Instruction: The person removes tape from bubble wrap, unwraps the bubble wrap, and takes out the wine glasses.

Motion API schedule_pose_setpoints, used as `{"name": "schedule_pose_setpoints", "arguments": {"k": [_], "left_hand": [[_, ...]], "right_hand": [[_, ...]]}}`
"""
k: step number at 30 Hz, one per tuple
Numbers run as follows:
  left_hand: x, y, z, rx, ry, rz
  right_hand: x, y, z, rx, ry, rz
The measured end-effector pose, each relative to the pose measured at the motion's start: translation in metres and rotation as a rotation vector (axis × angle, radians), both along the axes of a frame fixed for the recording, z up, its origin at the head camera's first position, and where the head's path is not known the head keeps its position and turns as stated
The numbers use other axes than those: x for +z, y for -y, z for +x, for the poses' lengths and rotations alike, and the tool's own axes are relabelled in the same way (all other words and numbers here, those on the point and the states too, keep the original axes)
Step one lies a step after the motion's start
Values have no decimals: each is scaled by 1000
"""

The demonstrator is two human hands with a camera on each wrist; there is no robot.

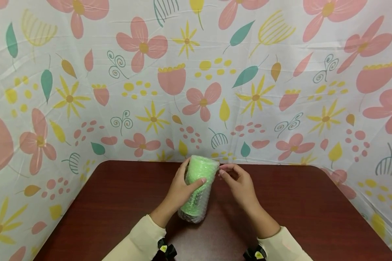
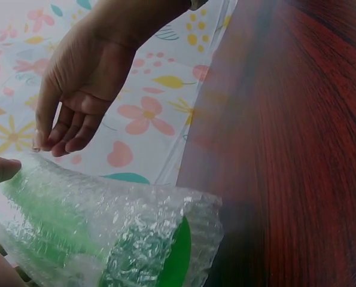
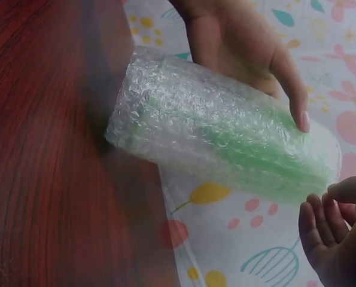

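A green cylinder (image 1: 193, 203) wrapped in clear bubble wrap (image 3: 166, 101) leans slightly over the table, its top tipped to the far side. My left hand (image 1: 178, 188) grips it around the upper body from the left, thumb across the near face. At the upper right edge of the roll, my right hand (image 1: 243, 185) pinches a bit of the clear wrap between thumb and index finger; its other fingers curl loosely below, as the left wrist view shows. The wrap reaches past the cylinder's lower end, where a green rim (image 2: 176, 254) shows through.
A dark reddish-brown table (image 1: 117, 214) spreads under both hands. Behind it and at the sides hangs a white cloth (image 1: 202, 47) printed with flowers and leaves. Each light sleeve (image 1: 138, 235) has a black band with a yellow mark at the wrist.
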State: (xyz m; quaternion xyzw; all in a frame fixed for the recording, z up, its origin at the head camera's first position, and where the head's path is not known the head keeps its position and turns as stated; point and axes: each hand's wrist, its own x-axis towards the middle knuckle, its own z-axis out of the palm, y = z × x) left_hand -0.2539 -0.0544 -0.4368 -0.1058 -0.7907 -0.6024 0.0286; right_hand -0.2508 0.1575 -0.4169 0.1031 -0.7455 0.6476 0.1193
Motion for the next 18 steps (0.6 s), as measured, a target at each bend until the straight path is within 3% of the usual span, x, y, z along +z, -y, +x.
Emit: {"name": "schedule_pose_setpoints", "arguments": {"k": [10, 18], "left_hand": [[0, -1, 1, 41, -49, 12], [-1, -2, 1, 88, -83, -8]], "right_hand": [[2, -2, 3, -56, 8, 194], [2, -2, 4, -36, 25, 225]]}}
